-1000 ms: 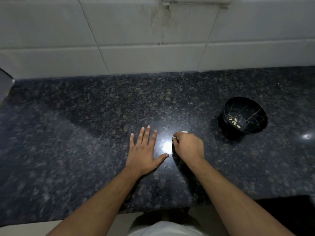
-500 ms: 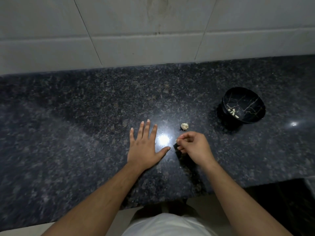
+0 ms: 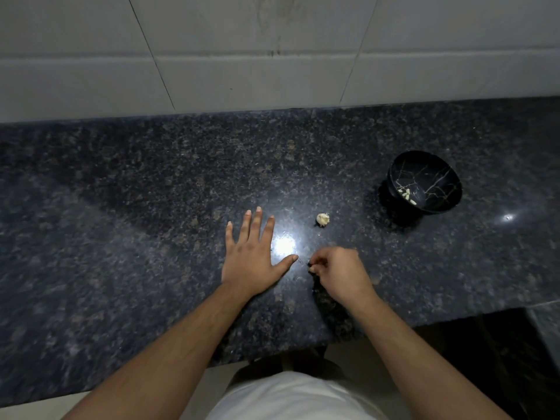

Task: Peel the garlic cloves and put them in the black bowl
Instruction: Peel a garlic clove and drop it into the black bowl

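Left hand (image 3: 253, 262): we find it flat, fingers spread on the speckled dark granite counter (image 3: 121, 225).
Right hand (image 3: 339, 269): fingertips pinched together; whether they hold anything, we cannot tell.
Small pale garlic piece (image 3: 323, 219): loose, between the hands and the black gold-veined bowl (image 3: 424, 180) holding peeled cloves (image 3: 406, 194).
Risk: we judge slick granite may let it skid.

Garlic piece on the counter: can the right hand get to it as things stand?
Probably yes. The garlic piece lies alone on bare counter just beyond the right hand, nothing between them. But its fingers already pinch something small, too small to identify.
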